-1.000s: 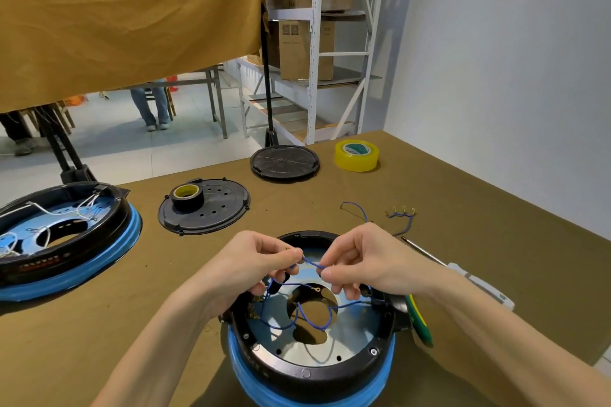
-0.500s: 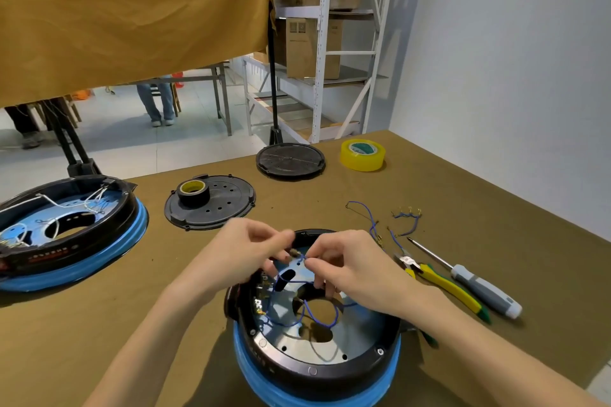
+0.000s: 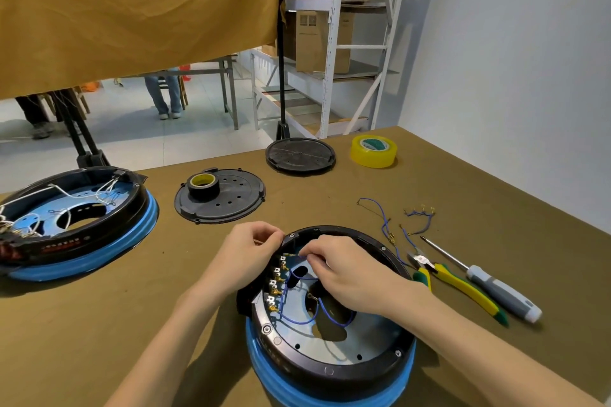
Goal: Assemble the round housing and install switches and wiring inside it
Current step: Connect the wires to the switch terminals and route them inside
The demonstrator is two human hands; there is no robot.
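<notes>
A round black housing (image 3: 330,370) with a blue band stands at the near middle of the table. Inside it are a silver plate, looping blue wires (image 3: 299,319) and a row of switch terminals (image 3: 276,281) along the left wall. My left hand (image 3: 246,253) grips the housing's upper left rim, fingers curled over the edge. My right hand (image 3: 344,269) reaches inside and pinches a blue wire end close to the top terminal.
Loose blue wires (image 3: 386,225), yellow-handled pliers (image 3: 456,287) and a grey screwdriver (image 3: 496,291) lie right of the housing. A second housing (image 3: 79,241) sits far left. Two black lids (image 3: 220,200), (image 3: 300,155) and yellow tape rolls (image 3: 373,150) lie farther back.
Both hands moved down from above the housing. The left went to the rim, and the right carried the wire end into the housing toward the terminals. The camera view shifted.
</notes>
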